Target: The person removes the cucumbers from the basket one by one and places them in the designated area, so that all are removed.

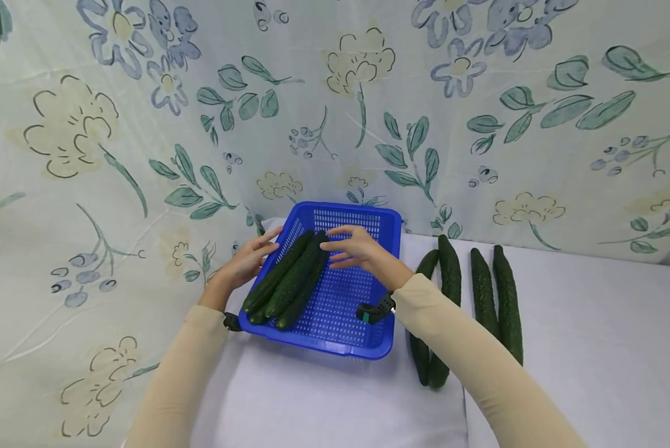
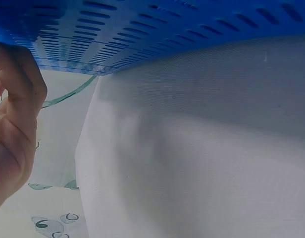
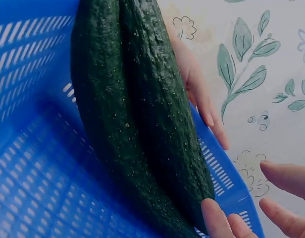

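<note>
A blue plastic basket (image 1: 323, 345) with slotted walls stands on the white-covered table, and several dark green cucumbers (image 1: 297, 283) lie side by side along its left half. At the basket's left rim is my left hand (image 1: 247, 263), its fingers reaching along the edge; in the left wrist view it is beside the slotted outer wall. Over the basket, my right hand (image 1: 354, 247) has its fingers spread by the far ends of the cucumbers. One right fingertip (image 3: 218, 218) overlaps a cucumber end in the right wrist view; whether it touches, I cannot tell.
To the right of the basket lie two cucumbers (image 1: 450, 270), partly behind my right forearm. Farther right is another pair of cucumbers (image 1: 505, 292) on the white cloth (image 1: 592, 323). A flower-printed cloth (image 1: 323, 74) hangs behind the table and along its left side.
</note>
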A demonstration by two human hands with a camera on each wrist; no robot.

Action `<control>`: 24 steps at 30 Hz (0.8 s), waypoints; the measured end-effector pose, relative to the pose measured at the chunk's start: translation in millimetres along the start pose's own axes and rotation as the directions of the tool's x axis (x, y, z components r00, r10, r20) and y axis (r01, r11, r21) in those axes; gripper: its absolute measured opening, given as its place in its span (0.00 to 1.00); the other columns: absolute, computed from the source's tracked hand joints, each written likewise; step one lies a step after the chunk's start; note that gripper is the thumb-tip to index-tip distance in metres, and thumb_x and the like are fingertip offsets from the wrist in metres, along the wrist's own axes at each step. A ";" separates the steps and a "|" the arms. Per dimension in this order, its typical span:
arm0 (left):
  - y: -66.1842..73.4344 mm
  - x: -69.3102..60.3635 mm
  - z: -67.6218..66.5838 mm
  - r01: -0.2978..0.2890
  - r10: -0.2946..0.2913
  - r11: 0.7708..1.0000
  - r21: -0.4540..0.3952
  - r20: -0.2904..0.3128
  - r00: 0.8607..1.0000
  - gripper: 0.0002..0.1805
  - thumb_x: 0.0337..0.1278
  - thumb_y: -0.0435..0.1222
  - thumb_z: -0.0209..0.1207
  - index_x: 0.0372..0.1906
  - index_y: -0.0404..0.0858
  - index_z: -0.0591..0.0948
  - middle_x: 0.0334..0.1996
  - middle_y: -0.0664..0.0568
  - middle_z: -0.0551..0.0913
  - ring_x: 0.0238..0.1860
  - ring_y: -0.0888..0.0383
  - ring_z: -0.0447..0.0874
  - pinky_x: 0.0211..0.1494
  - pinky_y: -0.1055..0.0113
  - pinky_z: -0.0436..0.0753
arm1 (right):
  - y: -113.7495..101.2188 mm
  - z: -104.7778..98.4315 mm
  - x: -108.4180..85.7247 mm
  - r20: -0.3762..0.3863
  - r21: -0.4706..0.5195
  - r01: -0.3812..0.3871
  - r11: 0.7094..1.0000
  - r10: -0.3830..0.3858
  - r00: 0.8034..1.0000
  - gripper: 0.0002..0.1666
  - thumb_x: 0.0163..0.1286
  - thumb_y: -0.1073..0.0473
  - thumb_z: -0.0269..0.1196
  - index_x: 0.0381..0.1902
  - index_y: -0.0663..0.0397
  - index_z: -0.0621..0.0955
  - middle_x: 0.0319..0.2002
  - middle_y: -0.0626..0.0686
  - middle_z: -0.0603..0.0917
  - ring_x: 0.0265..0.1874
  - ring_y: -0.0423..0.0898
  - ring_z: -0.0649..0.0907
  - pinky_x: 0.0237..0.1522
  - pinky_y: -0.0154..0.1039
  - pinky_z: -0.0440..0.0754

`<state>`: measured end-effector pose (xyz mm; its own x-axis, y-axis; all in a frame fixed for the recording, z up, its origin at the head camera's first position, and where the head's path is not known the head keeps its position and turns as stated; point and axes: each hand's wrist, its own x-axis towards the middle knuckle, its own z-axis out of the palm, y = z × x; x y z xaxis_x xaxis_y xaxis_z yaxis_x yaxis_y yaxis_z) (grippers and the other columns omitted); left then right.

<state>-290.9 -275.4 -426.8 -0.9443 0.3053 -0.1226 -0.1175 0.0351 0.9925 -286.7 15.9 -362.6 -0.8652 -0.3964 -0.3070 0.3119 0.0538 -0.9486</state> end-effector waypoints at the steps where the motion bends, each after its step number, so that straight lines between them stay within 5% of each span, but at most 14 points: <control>1: -0.2 -0.3 0.3 -0.005 0.005 1.000 -0.004 -0.001 1.000 0.30 0.79 0.39 0.48 0.79 0.50 0.57 0.68 0.36 0.69 0.45 0.58 0.86 0.43 0.63 0.86 | 0.3 2.1 1.8 -0.005 0.001 -0.005 1.000 0.005 1.000 0.33 0.69 0.65 0.66 0.70 0.61 0.70 0.72 0.64 0.63 0.61 0.69 0.75 0.54 0.55 0.80; 17: -2.1 0.2 3.3 -0.027 0.027 1.000 0.006 0.002 1.000 0.31 0.77 0.41 0.50 0.79 0.50 0.57 0.58 0.41 0.74 0.49 0.57 0.84 0.47 0.62 0.85 | 17.0 26.3 25.1 -0.071 0.009 -0.069 0.998 0.069 0.995 0.41 0.66 0.62 0.70 0.73 0.57 0.66 0.67 0.69 0.68 0.56 0.68 0.79 0.50 0.55 0.82; 24: -2.5 -1.9 1.5 -0.038 0.039 0.999 -0.023 0.025 0.999 0.31 0.78 0.39 0.48 0.80 0.49 0.55 0.63 0.38 0.71 0.49 0.58 0.84 0.47 0.63 0.85 | 21.1 37.7 30.7 -0.057 0.007 -0.078 0.997 0.078 0.995 0.44 0.65 0.61 0.71 0.75 0.54 0.63 0.70 0.70 0.64 0.56 0.69 0.79 0.48 0.55 0.83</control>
<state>-288.4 -274.6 -429.1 -0.9403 0.3298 -0.0839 -0.0884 0.0014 0.9961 -291.9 -29.6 -389.1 -0.8592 -0.3381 -0.3841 0.3811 0.0781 -0.9212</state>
